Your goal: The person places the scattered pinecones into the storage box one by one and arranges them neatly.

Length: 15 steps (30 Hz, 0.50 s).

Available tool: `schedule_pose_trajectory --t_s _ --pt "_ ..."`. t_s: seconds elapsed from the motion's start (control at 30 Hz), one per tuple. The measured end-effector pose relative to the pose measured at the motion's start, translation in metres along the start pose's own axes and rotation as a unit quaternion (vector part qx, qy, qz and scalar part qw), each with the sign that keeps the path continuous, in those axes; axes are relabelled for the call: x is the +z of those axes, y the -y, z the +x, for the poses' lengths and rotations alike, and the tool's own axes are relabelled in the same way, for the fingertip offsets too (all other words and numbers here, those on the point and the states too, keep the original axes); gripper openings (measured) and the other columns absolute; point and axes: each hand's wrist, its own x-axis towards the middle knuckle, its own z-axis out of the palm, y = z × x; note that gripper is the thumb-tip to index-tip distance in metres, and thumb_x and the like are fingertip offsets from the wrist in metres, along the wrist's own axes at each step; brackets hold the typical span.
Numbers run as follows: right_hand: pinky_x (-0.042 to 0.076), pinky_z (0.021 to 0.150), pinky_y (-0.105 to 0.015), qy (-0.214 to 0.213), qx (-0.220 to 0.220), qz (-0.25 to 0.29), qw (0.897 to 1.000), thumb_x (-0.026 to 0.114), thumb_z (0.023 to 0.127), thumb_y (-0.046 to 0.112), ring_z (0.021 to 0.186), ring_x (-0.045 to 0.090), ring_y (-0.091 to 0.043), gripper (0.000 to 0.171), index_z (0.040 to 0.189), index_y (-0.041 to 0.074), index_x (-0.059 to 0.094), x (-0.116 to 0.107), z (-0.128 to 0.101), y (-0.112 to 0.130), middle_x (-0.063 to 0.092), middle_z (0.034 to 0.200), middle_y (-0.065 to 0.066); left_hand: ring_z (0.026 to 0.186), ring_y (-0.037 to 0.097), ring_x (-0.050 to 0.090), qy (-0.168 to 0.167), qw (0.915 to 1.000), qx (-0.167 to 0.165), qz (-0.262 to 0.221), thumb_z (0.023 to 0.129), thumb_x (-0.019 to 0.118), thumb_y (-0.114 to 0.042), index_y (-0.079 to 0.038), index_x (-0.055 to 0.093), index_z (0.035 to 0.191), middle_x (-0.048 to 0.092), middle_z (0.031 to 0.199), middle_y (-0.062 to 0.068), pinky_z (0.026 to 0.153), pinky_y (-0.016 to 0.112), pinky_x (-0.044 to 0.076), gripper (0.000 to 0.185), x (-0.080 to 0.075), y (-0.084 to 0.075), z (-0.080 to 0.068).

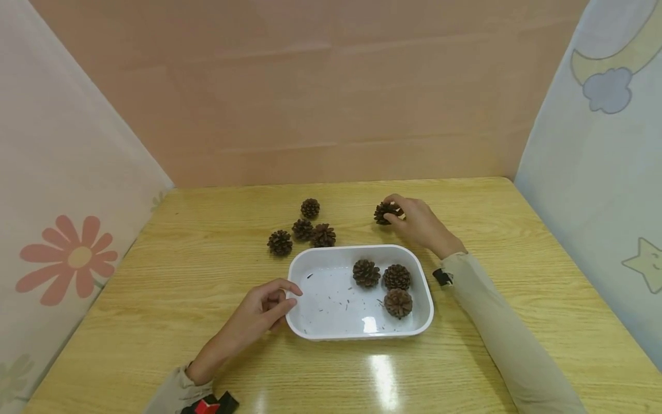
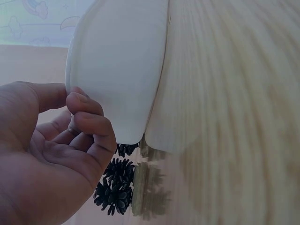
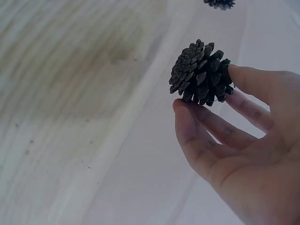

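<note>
My right hand [image 1: 414,221] pinches a brown pine cone [image 1: 384,213] between thumb and fingers, behind the white tray [image 1: 310,270]; in the right wrist view the pine cone [image 3: 200,71] sits at my fingertips [image 3: 180,105] just above the wooden table. Three pine cones [image 1: 388,284] lie in the tray's right half. My left hand [image 1: 264,310] rests with loosely curled fingers against the tray's left rim; the left wrist view shows those fingers [image 2: 86,117] touching the tray's outer wall [image 2: 122,61].
Several loose pine cones [image 1: 302,230] lie on the wooden table [image 1: 181,276] behind the tray's left end, also seen as pine cones [image 2: 115,183] low in the left wrist view. Patterned cloth walls stand left and right, a plain panel at the back.
</note>
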Motion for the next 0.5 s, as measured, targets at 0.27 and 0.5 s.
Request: schedule_pose_trajectory --t_s 0.27,0.5 --pt "0.054 0.086 -0.050 -0.020 -0.037 -0.007 0.999 0.061 0.102 0.019 0.099 0.067 -0.033 0.037 0.136 0.008 0.054 -0.005 -0.004 0.006 0.068 0.119 -0.018 0.050 0.011 0.044 -0.001 1.0000 -0.005 -0.007 0.103 0.057 -0.017 0.001 0.062 0.121 0.052 0.071 0.014 0.042 0.031 0.042 0.025 0.001 0.000 0.000" --pt "0.057 0.086 -0.045 -0.025 -0.063 0.006 0.998 0.062 0.101 0.020 0.108 0.065 -0.030 0.035 0.134 0.011 0.056 -0.004 -0.008 0.019 0.066 0.125 -0.012 0.050 0.011 0.044 -0.004 1.0000 -0.006 -0.003 0.103 0.057 -0.017 0.001 0.062 0.120 0.051 0.072 0.017 0.042 0.031 0.042 0.025 0.001 0.001 0.000"
